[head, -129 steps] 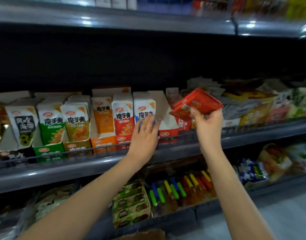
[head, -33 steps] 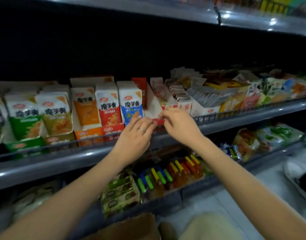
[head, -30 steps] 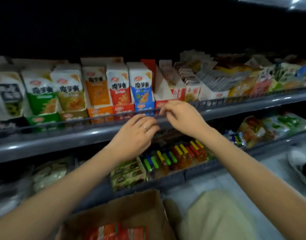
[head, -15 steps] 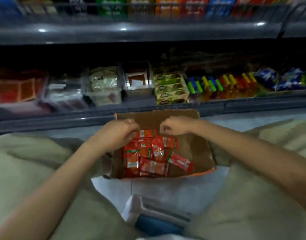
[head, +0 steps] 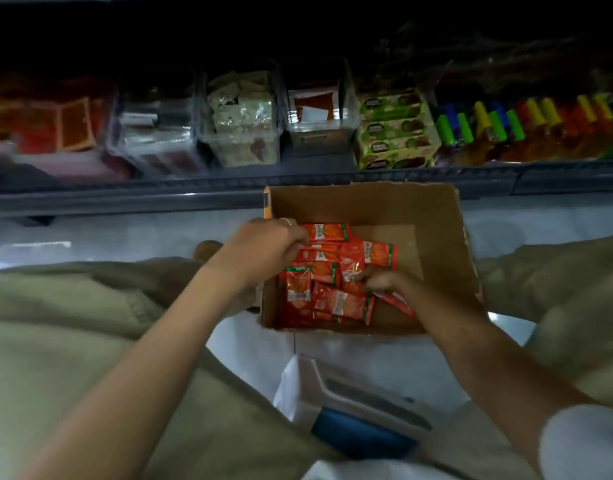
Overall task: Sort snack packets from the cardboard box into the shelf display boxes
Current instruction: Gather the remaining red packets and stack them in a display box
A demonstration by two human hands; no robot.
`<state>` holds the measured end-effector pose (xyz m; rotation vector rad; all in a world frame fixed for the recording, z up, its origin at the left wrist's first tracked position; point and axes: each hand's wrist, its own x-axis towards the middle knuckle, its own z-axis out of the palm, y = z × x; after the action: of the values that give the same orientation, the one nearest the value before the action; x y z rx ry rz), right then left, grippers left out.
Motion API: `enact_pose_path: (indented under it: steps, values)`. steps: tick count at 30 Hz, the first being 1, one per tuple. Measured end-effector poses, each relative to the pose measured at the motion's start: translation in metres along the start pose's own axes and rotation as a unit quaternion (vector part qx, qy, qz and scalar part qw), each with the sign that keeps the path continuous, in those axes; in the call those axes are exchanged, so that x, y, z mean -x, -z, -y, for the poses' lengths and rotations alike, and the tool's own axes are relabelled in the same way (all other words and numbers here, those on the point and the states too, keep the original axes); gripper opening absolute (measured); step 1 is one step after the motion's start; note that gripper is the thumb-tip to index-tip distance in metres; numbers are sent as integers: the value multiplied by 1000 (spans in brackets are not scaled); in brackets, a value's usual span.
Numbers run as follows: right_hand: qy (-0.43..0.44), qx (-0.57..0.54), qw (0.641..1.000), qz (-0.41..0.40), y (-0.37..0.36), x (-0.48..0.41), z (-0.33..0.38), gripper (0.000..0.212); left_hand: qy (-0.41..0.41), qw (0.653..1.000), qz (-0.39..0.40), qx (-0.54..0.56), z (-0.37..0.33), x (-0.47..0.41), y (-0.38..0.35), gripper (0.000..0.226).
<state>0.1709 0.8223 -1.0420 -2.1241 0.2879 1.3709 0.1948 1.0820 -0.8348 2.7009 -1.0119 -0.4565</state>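
The cardboard box (head: 426, 216) stands on a pale floor (head: 125, 237) before a low shelf (head: 194, 199). Inside it, the left hand (head: 263, 244) grips red packets (head: 339, 299); the right hand (head: 381, 280) touches them, its grasp unclear.

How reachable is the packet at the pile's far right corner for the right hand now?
Probably yes: the right hand is inside the open cardboard box, just short of that packet, which seems to lie on top with nothing covering it. The left hand works the other side of the pile.
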Motion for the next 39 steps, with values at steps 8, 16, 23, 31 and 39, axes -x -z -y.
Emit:
enact_pose_path:
  steps: [8,16,23,31,39]
  values:
    - [-67,-295,950,-78,-7,-2,22,5,7,1000,15,18,3,-5,-2,26]
    - [56,-298,952,-46,63,62,46,24,39,989,110,95,-1,-3,-12,29]
    - [284,-443,844,106,92,111,75,38,80,969,94,213,-12,-9,-7,35]
    - [263,-473,834,106,58,95,91,12,137,930,-32,341,-5,-6,-7,22]
    - [33,170,982,74,-7,11,24,33,187,932,-54,306,5,-1,-17,14]
